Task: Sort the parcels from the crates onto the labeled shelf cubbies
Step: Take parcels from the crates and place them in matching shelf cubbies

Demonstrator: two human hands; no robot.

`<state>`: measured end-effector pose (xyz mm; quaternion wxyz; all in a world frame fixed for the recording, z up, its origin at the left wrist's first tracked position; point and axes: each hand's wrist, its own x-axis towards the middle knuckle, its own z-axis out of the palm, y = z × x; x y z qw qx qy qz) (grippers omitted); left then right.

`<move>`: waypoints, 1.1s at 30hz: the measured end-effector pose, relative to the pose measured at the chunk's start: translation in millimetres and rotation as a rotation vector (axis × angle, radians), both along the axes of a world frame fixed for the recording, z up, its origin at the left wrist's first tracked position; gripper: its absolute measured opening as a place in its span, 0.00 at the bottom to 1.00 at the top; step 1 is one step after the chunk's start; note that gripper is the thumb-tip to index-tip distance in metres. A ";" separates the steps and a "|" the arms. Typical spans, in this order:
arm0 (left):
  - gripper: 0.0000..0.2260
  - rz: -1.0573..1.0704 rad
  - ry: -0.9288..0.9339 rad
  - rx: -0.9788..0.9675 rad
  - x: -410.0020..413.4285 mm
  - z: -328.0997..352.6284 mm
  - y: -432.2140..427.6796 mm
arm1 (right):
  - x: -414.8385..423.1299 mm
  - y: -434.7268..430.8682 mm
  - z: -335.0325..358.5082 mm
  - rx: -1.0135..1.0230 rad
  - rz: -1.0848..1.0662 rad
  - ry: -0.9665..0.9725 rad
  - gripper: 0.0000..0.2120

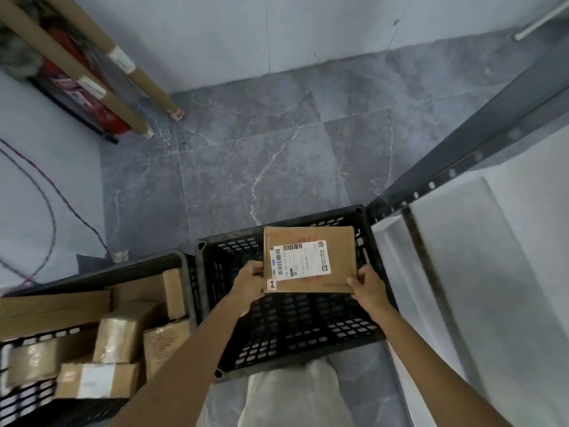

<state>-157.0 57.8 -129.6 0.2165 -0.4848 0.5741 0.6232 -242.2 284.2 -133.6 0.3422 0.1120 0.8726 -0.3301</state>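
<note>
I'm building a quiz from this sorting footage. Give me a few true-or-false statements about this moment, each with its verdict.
1. Both hands hold one parcel. True: the left hand and right hand grip it by its near corners.
2. The black crate under it is full of boxes. False: what shows of it is bare slotted floor.
3. The left crate holds several cardboard boxes. True.
4. The parcel's white label faces down. False: it faces up, toward the camera.
5. The cardboard tubes lie inside a crate. False: they lean in the far left corner.
</note>
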 end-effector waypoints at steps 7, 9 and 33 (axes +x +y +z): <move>0.07 0.091 0.200 -0.117 -12.2 233.9 -32.1 | -10.2 -15.6 229.5 -0.153 -0.023 0.124 0.09; 0.06 0.094 0.312 -0.240 -19.1 302.6 -41.5 | -14.4 -26.4 302.4 -0.202 -0.041 0.168 0.06; 0.22 0.073 1.213 0.254 -15.6 761.7 -67.0 | 58.9 -70.1 774.1 -0.652 -0.216 1.056 0.08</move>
